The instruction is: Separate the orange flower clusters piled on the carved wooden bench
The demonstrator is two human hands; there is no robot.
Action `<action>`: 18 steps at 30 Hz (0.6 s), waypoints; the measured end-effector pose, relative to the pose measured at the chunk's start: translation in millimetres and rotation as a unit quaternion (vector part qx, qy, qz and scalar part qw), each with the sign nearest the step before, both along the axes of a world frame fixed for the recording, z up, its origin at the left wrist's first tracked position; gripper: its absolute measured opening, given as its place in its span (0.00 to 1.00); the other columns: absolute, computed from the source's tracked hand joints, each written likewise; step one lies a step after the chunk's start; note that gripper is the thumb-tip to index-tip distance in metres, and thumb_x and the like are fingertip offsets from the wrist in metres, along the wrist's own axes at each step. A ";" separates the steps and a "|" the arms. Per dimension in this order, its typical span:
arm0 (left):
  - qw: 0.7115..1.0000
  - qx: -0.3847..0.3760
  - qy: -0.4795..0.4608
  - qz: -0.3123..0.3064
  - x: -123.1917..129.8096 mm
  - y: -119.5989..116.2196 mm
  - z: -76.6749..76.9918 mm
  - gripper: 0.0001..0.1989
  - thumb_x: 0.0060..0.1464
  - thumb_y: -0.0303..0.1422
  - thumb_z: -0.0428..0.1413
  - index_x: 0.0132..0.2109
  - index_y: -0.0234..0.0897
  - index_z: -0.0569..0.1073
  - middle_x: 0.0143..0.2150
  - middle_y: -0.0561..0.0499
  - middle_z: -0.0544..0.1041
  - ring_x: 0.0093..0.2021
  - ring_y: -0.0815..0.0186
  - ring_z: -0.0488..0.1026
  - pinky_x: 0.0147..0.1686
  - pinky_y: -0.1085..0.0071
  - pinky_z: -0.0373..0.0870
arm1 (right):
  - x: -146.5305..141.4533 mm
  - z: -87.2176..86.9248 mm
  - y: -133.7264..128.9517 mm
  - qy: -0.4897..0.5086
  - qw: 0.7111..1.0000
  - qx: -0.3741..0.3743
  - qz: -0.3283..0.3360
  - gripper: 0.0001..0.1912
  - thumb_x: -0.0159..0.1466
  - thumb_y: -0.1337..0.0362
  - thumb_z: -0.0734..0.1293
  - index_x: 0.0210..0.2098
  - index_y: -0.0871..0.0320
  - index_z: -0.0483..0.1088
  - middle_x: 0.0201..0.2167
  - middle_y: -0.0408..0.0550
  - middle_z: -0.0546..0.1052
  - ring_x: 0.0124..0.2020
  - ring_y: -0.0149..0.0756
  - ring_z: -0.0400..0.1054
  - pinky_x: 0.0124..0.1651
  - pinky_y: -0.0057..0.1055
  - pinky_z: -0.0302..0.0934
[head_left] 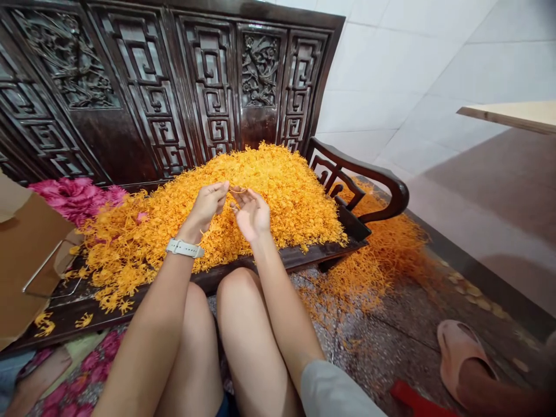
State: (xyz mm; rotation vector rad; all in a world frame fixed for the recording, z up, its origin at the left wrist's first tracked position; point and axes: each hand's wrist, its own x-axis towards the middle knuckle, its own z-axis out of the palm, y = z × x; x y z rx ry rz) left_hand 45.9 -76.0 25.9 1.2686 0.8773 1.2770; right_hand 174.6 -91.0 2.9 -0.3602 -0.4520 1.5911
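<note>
My left hand [208,204], wearing a pale watch [185,248] on its wrist, is closed in a pinch above a big heap of orange-yellow plastic flower pieces [278,179]. A thin orange strand [238,190] stretches from its fingertips to my right hand [253,217]. The right hand is turned palm up, its curled fingertips meeting the strand's other end. Parts of both hands' fingers are hidden. The heap lies on a dark carved wooden bench [130,139], directly under both hands.
Pink artificial petals [76,197] lie at the heap's left, beside a cardboard box [26,249]. Thin orange scraps [373,272] cover the floor past the bench's curved armrest [386,179]. Another person's foot in a pink slipper [463,353] is at right. A board edge [508,116] juts in above.
</note>
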 end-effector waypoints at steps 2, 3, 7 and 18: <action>0.999 -0.017 -0.022 0.047 4.9 -0.5 1.4 0.24 0.60 0.42 0.67 0.26 0.38 0.61 0.19 0.62 0.51 0.18 0.77 0.44 0.18 0.77 0.43 | -1.3 0.3 0.0 0.025 0.999 -0.010 0.023 0.09 0.71 0.67 0.66 0.33 0.56 0.76 0.36 0.44 0.81 0.40 0.32 0.74 0.41 0.30 0.65; 0.997 -0.024 -0.027 0.066 6.8 -0.6 2.0 0.22 0.59 0.40 0.67 0.27 0.38 0.64 0.20 0.62 0.51 0.18 0.77 0.44 0.18 0.77 0.43 | -2.2 0.0 0.4 0.028 0.999 -0.012 0.027 0.09 0.71 0.67 0.67 0.33 0.56 0.75 0.34 0.43 0.80 0.36 0.31 0.72 0.39 0.29 0.65; 0.993 -0.030 -0.044 0.105 10.6 0.5 2.1 0.13 0.57 0.39 0.69 0.39 0.34 0.77 0.21 0.63 0.53 0.18 0.77 0.46 0.18 0.77 0.42 | -6.9 -3.6 2.5 0.035 0.999 -0.010 0.034 0.10 0.73 0.65 0.69 0.33 0.56 0.72 0.28 0.39 0.76 0.26 0.26 0.63 0.34 0.26 0.62; 0.997 -0.060 0.017 0.053 0.9 -0.6 -0.3 0.31 0.60 0.64 0.58 0.32 0.38 0.72 0.18 0.62 0.49 0.18 0.74 0.42 0.20 0.72 0.43 | -3.2 -3.0 2.7 0.060 0.996 -0.053 0.030 0.10 0.76 0.60 0.65 0.40 0.56 0.75 0.19 0.34 0.68 0.20 0.25 0.58 0.28 0.24 0.59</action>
